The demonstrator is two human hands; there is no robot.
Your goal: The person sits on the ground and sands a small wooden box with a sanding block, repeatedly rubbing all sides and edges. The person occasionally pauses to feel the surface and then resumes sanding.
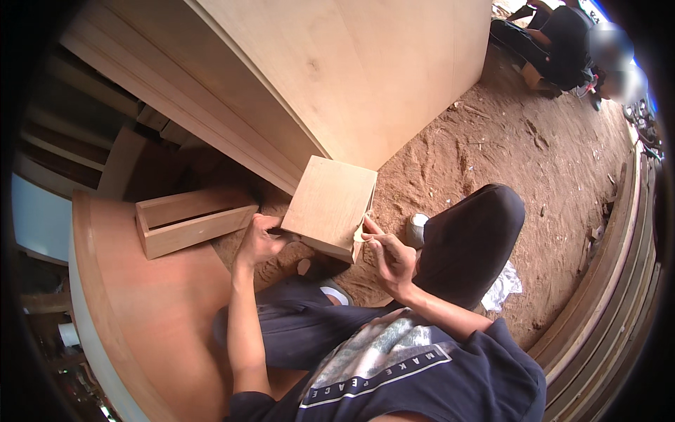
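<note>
A small light-wood box [330, 200] is held in front of me, its flat face turned up and tilted. My left hand [260, 243] grips its lower left corner, fingers partly hidden beneath it. At the right edge of the box, my right hand [392, 261] pinches a thin pale yellowish strip [360, 233] between thumb and fingers, against the box's side. Whether the strip is wood, paper or cloth I cannot tell. Left of my left hand, an open rectangular wooden frame [193, 228] rests on a reddish-brown curved panel.
Large plywood panels [380, 63] stand just beyond the box. The curved wooden panel [140, 309] lies at my left. Long boards [598, 309] are stacked at the right. Crumpled plastic [503, 287] lies on the sandy ground. Other people [562, 42] sit at the far right.
</note>
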